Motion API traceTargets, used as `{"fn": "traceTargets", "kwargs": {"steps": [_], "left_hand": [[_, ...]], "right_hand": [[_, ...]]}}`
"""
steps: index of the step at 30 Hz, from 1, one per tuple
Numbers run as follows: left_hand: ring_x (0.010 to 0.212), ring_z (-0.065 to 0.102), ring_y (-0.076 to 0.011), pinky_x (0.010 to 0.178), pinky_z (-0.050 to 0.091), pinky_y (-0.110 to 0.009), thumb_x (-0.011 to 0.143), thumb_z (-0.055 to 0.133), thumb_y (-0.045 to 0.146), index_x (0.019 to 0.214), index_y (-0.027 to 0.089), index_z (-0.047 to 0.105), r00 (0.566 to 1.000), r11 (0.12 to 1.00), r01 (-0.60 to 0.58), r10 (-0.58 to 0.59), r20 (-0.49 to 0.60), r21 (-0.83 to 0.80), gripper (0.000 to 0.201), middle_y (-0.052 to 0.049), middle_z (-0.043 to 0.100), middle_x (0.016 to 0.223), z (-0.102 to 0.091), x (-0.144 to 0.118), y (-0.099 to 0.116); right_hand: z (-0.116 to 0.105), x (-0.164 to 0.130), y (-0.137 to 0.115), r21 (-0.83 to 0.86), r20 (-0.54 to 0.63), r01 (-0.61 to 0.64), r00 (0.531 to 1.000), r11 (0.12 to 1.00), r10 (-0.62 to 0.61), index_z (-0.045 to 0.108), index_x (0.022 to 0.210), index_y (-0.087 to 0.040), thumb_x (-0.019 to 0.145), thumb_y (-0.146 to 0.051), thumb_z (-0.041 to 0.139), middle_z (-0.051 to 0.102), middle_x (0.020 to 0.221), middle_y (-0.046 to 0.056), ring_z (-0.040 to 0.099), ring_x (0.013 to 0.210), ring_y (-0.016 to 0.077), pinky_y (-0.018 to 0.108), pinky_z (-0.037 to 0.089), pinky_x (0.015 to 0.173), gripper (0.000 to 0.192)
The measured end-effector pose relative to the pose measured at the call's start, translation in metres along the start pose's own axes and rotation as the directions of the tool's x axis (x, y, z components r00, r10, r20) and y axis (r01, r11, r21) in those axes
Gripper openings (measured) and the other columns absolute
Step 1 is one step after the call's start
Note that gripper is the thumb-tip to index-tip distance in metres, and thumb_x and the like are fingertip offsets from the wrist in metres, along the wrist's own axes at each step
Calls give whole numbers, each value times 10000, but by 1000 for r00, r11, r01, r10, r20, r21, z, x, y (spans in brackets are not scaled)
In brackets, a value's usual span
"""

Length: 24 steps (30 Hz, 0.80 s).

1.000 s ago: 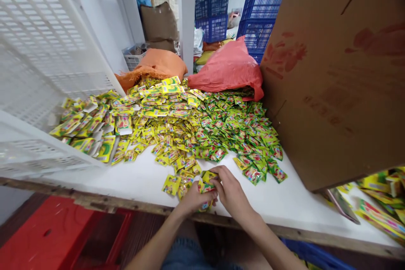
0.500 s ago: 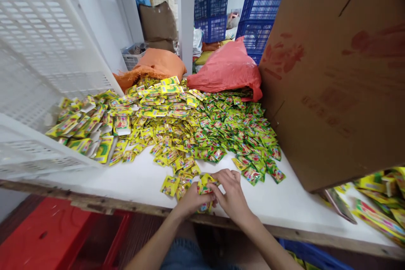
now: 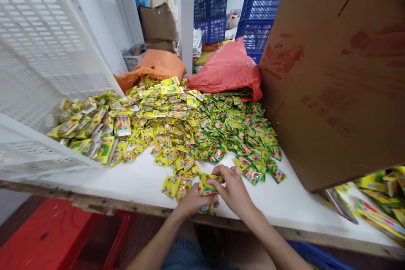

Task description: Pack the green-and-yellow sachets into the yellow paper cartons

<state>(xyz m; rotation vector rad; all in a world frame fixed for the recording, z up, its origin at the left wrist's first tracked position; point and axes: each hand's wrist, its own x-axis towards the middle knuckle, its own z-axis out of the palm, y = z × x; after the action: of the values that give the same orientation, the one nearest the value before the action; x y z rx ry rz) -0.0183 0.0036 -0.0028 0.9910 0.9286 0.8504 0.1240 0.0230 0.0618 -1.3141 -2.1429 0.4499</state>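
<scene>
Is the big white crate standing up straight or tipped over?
Tipped over. The white crate lies on its side on the table, its open mouth facing the heap, and yellow packets spill out of it.

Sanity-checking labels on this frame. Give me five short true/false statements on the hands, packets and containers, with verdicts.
1. Both hands are at the near edge of the table, holding a small stack of packets. True: the left hand and right hand meet on the stack of packets by the white table.
2. The crates at the back are red. False: the stacked crates are blue.
3. A cardboard box stands to the right of the heap. True: the cardboard box leans beside the heap of packets.
4. The heap is mostly blue packets. False: they are yellow and green.
5. The white crate is on the right. False: the white crate is on the left.
</scene>
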Motion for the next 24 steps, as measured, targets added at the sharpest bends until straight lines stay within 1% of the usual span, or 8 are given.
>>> {"fn": "traceTargets", "kwargs": {"steps": [3,5,7,9,13,15,21,24], "left_hand": [[563,565,-140,575,428,-249,635,702,320,751,120,609,1000,999,-10,10,12,-36,249,-32,629,620,2,-3,4],[586,570,-145,602,434,-255,638,703,319,747,124,608,999,999,-25,27,40,-46,243,-30,625,621,3,-4,8],[600,569,-146,619,434,-256,650,696,321,740,126,603,997,998,-40,43,58,-50,234,-30,621,622,4,-5,11],[593,563,-143,615,433,-255,658,690,328,732,125,594,998,997,-46,49,48,-59,236,-30,616,619,4,-5,12],[569,557,-138,587,429,-250,642,698,344,723,111,602,999,1000,-1,2,34,-19,264,-30,619,616,1,-1,6],[564,556,-135,586,430,-251,632,702,348,699,105,608,999,1000,16,-16,44,9,270,-29,620,616,-1,0,3],[609,574,-160,608,441,-273,639,691,349,736,112,596,997,1000,12,-11,72,-11,273,-34,627,645,-2,0,0],[606,574,-160,614,442,-280,645,686,354,735,115,590,998,1000,9,-8,61,-21,273,-34,624,640,-2,-1,1]], "right_hand": [[5,3,0,43,-30,-30,999,999,31,516,856,-218,812,-360,553,627,774,8,506,714,177,300,316,685,153],[6,4,0,27,-38,-10,999,1000,11,522,896,-222,821,-338,548,629,757,1,514,701,171,301,310,698,140],[5,5,1,-15,-19,60,998,998,-60,543,909,-225,830,-316,543,630,768,2,517,698,164,309,299,725,120],[1,5,3,-57,0,157,988,986,-157,569,921,-228,838,-303,535,627,849,22,524,765,171,316,290,749,117],[-6,1,5,-111,-62,289,953,951,-297,599,938,-240,863,-251,498,589,1007,43,506,918,183,338,270,816,126],[-7,0,4,-101,-64,320,943,942,-327,602,908,-237,877,-212,470,600,978,32,508,908,173,348,254,833,138],[-1,11,0,-117,28,372,928,921,-371,594,827,-220,887,-197,454,618,813,-3,496,811,148,334,245,798,154],[1,14,1,-147,31,381,924,913,-381,595,829,-225,885,-208,464,617,854,4,493,821,149,332,241,790,143]]}}
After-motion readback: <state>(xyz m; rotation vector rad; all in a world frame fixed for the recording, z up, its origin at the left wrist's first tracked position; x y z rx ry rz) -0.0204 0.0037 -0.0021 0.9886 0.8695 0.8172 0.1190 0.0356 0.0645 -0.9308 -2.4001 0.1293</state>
